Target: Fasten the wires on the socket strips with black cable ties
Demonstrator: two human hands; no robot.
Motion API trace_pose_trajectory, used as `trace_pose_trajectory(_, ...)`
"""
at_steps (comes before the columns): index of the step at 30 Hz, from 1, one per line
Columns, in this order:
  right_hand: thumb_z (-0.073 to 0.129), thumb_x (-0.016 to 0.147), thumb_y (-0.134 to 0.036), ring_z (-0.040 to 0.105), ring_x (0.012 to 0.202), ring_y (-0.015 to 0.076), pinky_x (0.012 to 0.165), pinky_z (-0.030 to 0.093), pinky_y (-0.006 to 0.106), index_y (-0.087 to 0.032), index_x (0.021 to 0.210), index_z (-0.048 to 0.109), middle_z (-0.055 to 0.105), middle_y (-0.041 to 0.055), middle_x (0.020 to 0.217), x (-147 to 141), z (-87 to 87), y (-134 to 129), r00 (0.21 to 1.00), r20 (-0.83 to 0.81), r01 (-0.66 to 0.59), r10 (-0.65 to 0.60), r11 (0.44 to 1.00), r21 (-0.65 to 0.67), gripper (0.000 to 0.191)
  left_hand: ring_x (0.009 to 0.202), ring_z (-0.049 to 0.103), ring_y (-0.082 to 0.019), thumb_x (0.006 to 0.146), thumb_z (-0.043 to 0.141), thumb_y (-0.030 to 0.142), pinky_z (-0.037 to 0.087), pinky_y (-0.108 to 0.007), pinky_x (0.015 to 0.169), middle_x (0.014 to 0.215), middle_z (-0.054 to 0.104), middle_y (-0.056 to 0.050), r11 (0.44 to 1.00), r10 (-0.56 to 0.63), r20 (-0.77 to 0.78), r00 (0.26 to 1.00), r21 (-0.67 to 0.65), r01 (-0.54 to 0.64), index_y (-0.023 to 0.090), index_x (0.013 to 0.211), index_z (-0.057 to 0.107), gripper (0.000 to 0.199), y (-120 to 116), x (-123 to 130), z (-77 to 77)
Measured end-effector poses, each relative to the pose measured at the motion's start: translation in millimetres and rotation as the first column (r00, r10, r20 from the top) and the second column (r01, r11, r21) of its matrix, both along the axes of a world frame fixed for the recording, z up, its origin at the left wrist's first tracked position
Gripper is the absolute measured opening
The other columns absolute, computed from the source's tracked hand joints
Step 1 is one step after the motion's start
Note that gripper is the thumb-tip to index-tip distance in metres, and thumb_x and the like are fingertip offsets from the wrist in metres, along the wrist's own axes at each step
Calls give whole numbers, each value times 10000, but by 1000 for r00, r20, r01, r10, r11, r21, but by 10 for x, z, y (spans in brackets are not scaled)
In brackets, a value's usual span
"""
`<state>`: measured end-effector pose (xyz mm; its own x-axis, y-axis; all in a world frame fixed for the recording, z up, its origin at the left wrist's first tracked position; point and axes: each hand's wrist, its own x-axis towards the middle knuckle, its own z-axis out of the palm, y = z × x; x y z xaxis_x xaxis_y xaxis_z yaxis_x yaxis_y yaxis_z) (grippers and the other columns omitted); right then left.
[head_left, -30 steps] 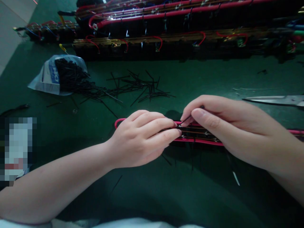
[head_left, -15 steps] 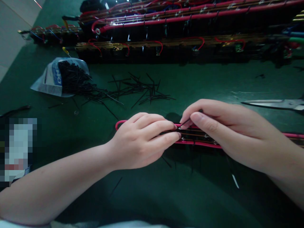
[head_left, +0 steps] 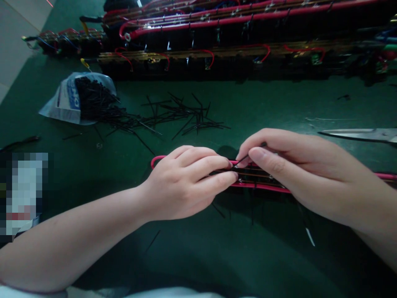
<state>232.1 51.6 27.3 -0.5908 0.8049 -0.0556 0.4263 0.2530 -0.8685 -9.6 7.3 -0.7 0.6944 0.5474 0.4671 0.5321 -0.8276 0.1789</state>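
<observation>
A long dark assembly with red cable (head_left: 263,187) along both sides lies across the green table, partly hidden under my hands. My left hand (head_left: 186,182) rests over its left part, fingers bent, with the fingertips at the assembly near the lower end of a black cable tie (head_left: 242,160). My right hand (head_left: 297,165) pinches that tie between thumb and forefinger, its small head showing above the thumb. The tie slants down to the left, towards my left fingertips. Whether my left fingers also grip it is hard to tell.
Behind lies a plastic bag (head_left: 70,99) of black cable ties, with loose ties (head_left: 186,114) spilled beside it. Scissors (head_left: 359,134) lie at the right. More wired assemblies (head_left: 198,35) span the back of the green table (head_left: 124,248). A few stray ties lie in front.
Both hands keep nearly the same pose on the assembly and tie. The view has shifted very slightly.
</observation>
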Motion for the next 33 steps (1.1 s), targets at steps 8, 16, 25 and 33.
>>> trace_pose_trajectory(8,555,1006,-513,671,725,237,600,467,357,-290,899,712,755,20,815,-7,21,-3,1000,11,-2,1,1000,11,292,1115,721,-220,1007,610,177,585,-363,951,1168,781,-70,1000,16,-17,1000,17,-16,190,1197,685,205,-7,3,-3)
trace_pose_trajectory(16,545,989,-452,631,660,218,560,419,352,-283,875,696,725,10,760,-28,37,-2,1000,29,-8,8,1000,20,254,1144,714,-249,1008,620,186,588,-392,958,1211,770,-83,1000,5,-49,999,16,-4,175,1228,675,227,-8,-1,-4)
trace_pose_trajectory(25,548,988,-448,618,644,214,558,405,350,-284,879,694,717,7,746,-22,35,-8,1000,25,-14,13,1000,18,245,1158,705,-242,1018,611,193,580,-384,960,1236,765,-64,1000,18,-69,997,9,-17,199,1246,659,233,-13,-10,-2)
trace_pose_trajectory(33,550,1002,-429,639,644,191,548,423,319,-271,896,694,728,2,760,-16,9,-1,1000,7,-30,30,998,55,239,1163,701,-264,1019,610,181,587,-411,953,1249,757,-79,1000,4,-70,998,2,-4,178,1259,649,244,-14,-14,-7)
